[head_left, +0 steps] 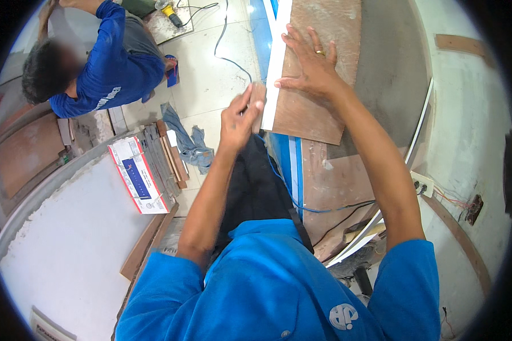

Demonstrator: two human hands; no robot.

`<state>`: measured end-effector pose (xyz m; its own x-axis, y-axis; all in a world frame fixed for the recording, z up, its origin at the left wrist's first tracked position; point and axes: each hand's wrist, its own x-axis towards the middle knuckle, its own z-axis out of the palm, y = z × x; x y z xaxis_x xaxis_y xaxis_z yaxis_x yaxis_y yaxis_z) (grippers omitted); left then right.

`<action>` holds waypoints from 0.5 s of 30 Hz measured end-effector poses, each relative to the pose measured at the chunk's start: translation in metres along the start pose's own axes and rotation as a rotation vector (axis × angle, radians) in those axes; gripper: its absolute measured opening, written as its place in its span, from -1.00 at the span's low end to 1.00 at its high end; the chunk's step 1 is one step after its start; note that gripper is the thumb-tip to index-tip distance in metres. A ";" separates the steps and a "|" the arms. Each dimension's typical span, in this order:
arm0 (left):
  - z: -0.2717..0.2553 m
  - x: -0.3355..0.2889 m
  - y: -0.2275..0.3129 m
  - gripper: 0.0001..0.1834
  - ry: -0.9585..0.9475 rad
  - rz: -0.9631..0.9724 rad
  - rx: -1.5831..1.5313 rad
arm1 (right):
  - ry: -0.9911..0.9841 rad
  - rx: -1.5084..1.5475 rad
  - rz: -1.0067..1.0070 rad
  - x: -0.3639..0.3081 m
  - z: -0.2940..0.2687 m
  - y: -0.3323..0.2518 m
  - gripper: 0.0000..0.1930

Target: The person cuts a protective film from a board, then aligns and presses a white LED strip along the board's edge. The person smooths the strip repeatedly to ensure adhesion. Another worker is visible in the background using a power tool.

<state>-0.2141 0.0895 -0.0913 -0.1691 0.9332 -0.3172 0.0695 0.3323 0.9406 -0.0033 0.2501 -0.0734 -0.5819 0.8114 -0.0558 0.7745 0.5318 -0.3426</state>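
Note:
A brown wooden board (310,116) with a white edge strip (274,96) lies in front of me, its near end at the middle of the view. My right hand (312,63) rests on it with fingers spread, the thumb and a fingertip reaching the white strip. A ring sits on one finger. In my left hand (237,122) is a small brown block (258,108), gripped between thumb and fingers and held up against the strip's left side. I cannot tell whether the block is wood or folded sandpaper. The left hand is slightly blurred.
Another person (111,65) in blue crouches at the upper left. A yellow power tool (168,11) with a cord lies beyond. Denim cloth (188,142), a printed carton (138,176) and stacked wood strips (162,153) are at left. A blue cable (293,196) runs toward a power socket (422,186).

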 end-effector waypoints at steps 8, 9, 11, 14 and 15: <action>0.016 0.086 0.019 -0.27 0.057 0.128 -0.192 | 0.010 0.014 -0.023 0.004 0.006 0.001 0.30; 0.016 0.081 0.014 -0.26 0.073 0.123 -0.204 | 0.008 0.016 -0.025 0.005 0.005 0.000 0.30; 0.019 0.052 0.005 -0.26 0.079 0.089 -0.224 | 0.014 0.005 -0.015 -0.001 0.004 0.001 0.22; 0.014 0.040 0.008 -0.24 0.070 0.107 -0.082 | 0.022 -0.003 -0.008 -0.003 0.002 0.001 0.18; 0.014 0.041 0.009 -0.24 0.068 0.115 -0.021 | 0.023 -0.004 -0.006 -0.003 0.001 0.002 0.18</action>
<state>-0.2065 0.1330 -0.0973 -0.2277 0.9533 -0.1984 0.0719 0.2197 0.9729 -0.0005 0.2482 -0.0753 -0.5808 0.8134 -0.0322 0.7719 0.5378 -0.3390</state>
